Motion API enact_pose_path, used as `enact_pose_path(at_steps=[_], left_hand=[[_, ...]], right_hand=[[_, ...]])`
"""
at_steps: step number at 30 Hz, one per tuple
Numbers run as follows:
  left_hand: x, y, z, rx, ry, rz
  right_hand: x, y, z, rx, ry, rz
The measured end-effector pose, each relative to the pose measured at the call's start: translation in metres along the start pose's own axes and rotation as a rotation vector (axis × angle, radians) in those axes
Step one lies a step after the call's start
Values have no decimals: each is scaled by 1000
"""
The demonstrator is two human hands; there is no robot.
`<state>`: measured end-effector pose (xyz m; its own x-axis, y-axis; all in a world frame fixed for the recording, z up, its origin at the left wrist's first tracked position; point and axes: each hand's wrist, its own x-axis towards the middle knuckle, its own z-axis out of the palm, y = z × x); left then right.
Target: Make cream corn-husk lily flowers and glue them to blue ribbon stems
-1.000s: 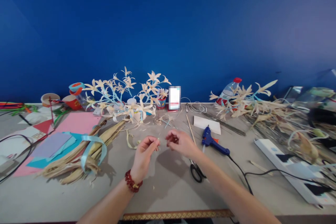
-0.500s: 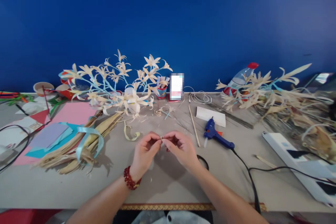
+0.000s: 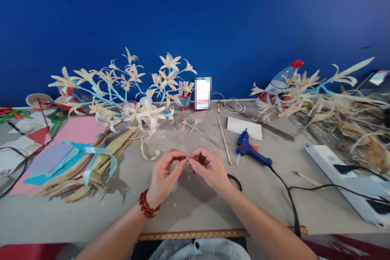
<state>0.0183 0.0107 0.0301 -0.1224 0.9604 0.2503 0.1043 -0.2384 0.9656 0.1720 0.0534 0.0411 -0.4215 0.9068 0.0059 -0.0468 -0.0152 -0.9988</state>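
Observation:
Over the middle of the table my left hand (image 3: 166, 174) and my right hand (image 3: 210, 170) meet fingertip to fingertip. Both are closed in a pinch on a small pale yellowish piece (image 3: 187, 158), mostly hidden by the fingers; its kind is too small to make out. A curled pale strip (image 3: 148, 154) lies just left of my left hand. Beside my right wrist is a black ring-shaped thing (image 3: 236, 183), partly covered by the arm. Beyond my right hand lie a thin wooden stick (image 3: 224, 142) and a blue glue gun (image 3: 251, 150).
Cream handmade flowers on blue stems (image 3: 134, 97) stand at the back left, near dried husks (image 3: 76, 174) and coloured paper (image 3: 48, 158). To the right are more flowers (image 3: 298, 93), a white power strip (image 3: 344, 187) and the glue gun's black cord (image 3: 288, 191). A lit phone (image 3: 202, 93) stands against the blue wall.
The view has shifted slightly, so the things on the table sit a little higher in it. My fingertips have parted a little around the small piece, and more of it shows.

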Motion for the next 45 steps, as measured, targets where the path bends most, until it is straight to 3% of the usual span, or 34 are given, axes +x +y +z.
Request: enact_pose_path(at_steps=[5, 12, 16, 45], left_hand=[[1, -1, 1, -15, 5, 12], [2, -6, 0, -314, 119, -228], [4, -6, -1, -412, 147, -292], [6, -2, 0, -408, 203, -305]], right_hand=[[0, 0, 0, 36, -7, 8], [-5, 0, -1, -221, 35, -116], [-9, 0, 0, -312, -30, -128], [-9, 1, 2, -253, -34, -68]])
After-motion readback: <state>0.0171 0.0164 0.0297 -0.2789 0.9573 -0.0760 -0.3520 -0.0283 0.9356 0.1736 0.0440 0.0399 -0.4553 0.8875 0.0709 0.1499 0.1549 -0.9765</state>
